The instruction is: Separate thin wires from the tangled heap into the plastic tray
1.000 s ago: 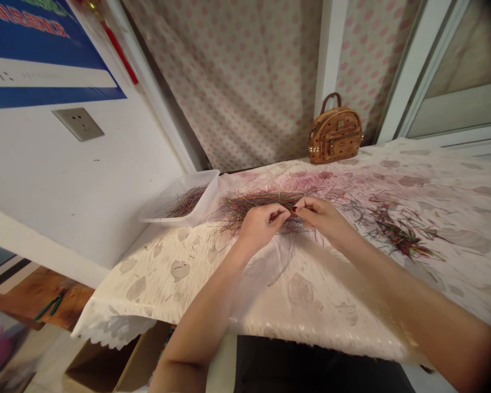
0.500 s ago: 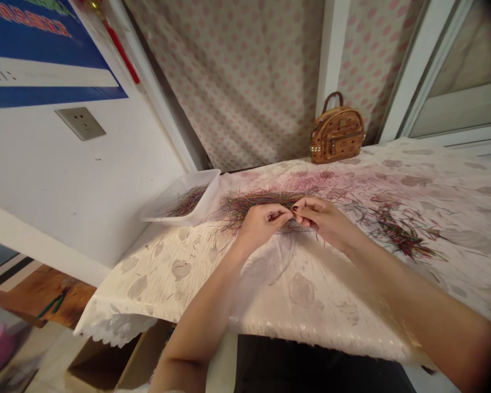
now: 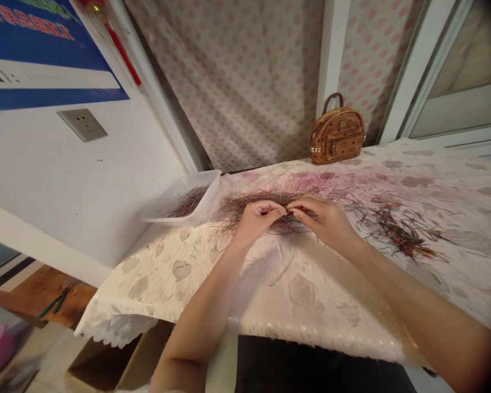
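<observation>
A tangled pile of thin coloured wires (image 3: pixel 237 204) lies on the cloth-covered table (image 3: pixel 213 284). Over its near side, my left hand (image 3: pixel 259 221) is closed, thumb and forefinger pinched together. My right hand (image 3: pixel 325 221) pinches just beside it, the fingertips of both hands almost touching. Between them is what looks like a thin wire, mostly hidden by the fingers. To the right is a second heap of shorter wire pieces (image 3: pixel 407 234), and one loose strand (image 3: pixel 287 267) trails toward me.
A white plastic tray (image 3: pixel 213 196) holding more wires stands left of the pile, against the wall. A brown mini backpack (image 3: pixel 339 139) sits at the table's back edge. Green-handled pliers (image 3: pixel 57 303) lie on a lower wooden surface. A cardboard box (image 3: pixel 106 363) is under the table.
My right hand has shifted slightly left, and its fingers now point more toward the left fingertips. My left hand stays nearly in place, still pinching. The piles look the same.
</observation>
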Motion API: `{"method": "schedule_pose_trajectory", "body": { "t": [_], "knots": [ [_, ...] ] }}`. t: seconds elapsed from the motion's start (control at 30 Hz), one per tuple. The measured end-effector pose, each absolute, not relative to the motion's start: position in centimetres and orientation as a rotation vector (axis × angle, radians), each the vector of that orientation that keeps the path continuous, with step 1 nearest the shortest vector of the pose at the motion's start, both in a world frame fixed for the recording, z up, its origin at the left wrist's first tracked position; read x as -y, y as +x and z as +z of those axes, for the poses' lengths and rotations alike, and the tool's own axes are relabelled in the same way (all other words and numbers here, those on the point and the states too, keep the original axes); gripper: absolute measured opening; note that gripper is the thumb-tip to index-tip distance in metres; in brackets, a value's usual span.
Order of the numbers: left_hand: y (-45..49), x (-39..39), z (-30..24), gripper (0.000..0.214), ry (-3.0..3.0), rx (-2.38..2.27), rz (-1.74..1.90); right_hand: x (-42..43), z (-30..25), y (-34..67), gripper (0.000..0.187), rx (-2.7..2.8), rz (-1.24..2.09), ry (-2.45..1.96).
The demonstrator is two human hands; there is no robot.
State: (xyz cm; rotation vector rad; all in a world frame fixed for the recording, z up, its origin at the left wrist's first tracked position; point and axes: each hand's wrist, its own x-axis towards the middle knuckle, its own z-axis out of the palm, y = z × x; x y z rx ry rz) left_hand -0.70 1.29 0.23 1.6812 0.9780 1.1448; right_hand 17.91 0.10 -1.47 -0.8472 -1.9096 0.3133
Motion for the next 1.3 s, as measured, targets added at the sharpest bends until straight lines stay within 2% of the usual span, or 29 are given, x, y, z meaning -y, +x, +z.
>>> {"method": "schedule_pose_trajectory", "body": {
  "t": [0.17,0.37,0.43,0.53,0.63,0.77,0.93,1.03,1.17,1.3],
  "knots": [
    [-0.9,-1.0,0.5,0.021,1.807,-0.999,1.096,-0.2,-1.4,17.8,0.015,1.831,0.535,-0.934],
    [-0.7,-0.8,0.4,0.020,1.940,-0.969,1.030,-0.6,-2.3,17.2,0.024,1.491,1.284,-0.944],
    [-0.6,-0.9,0.3,0.018,1.844,-0.978,1.069,-0.6,-2.5,17.0,0.022,1.485,1.233,-0.934],
    [-0.5,-0.9,0.4,0.013,1.650,-1.044,1.129,-0.3,-2.6,16.9,0.012,1.598,0.796,-0.927],
    [-0.6,-0.7,0.8,0.011,1.549,-1.066,1.111,0.0,-2.3,16.9,0.021,1.775,0.408,-0.881],
    [-0.7,-0.7,1.0,0.010,1.537,-1.032,1.099,0.1,-2.2,17.0,0.020,1.894,0.212,-0.834],
    [-0.9,-1.2,0.4,0.015,1.636,-0.983,1.125,0.3,-2.0,16.8,0.016,1.863,0.279,-0.914],
    [-0.9,-1.2,0.3,0.019,1.741,-0.960,1.134,0.2,-2.0,16.9,0.014,1.789,0.544,-1.022],
    [-0.8,-1.0,0.4,0.018,1.866,-0.985,1.110,-0.5,-2.2,17.5,0.026,1.694,1.035,-0.956],
    [-0.9,-1.0,0.7,0.018,1.733,-0.933,1.109,-0.9,-2.0,18.1,0.027,1.729,1.117,-0.862]
  ]
}}
